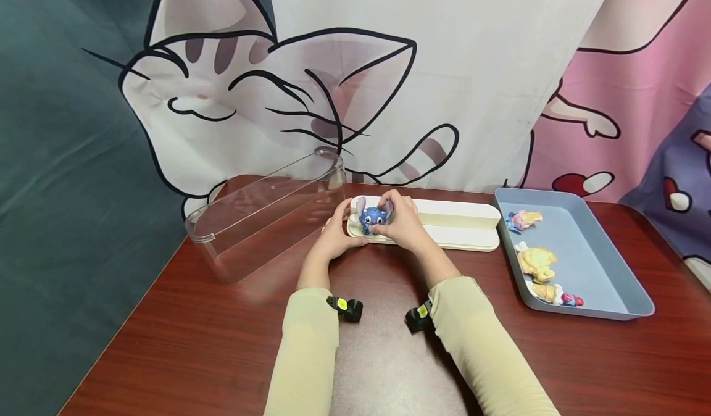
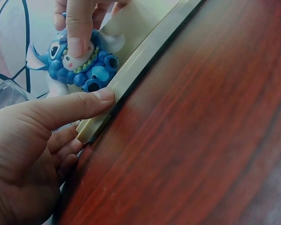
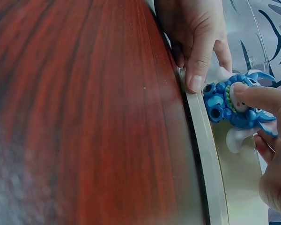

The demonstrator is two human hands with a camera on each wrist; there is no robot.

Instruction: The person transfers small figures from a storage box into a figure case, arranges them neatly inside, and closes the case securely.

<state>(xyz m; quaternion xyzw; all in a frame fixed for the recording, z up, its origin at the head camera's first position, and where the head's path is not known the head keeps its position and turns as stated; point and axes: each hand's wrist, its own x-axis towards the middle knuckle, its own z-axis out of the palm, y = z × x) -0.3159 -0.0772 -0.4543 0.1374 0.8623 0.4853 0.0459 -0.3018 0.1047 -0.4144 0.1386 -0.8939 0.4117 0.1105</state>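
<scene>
A small blue figurine [image 1: 373, 216] with large upright ears stands at the left end of a long cream-white stepped base [image 1: 455, 237]. My right hand [image 1: 405, 223] pinches the figurine, and its thumb presses on the front, as the right wrist view of the figurine [image 3: 243, 121] shows. With my left hand [image 1: 335, 238] I grip the base's left end. In the left wrist view the left thumb lies on the front rim and the other fingers reach round the end of the base [image 2: 145, 51]. The figurine's feet are close to that thumb.
A clear plastic cover [image 1: 208, 237] stands on the wooden table [image 1: 222, 342] to the left. Right of the base sits a blue-grey tray [image 1: 594, 255] holding several small figurines [image 1: 536, 263] along its left side. A cat-printed curtain [image 1: 333, 8] hangs behind.
</scene>
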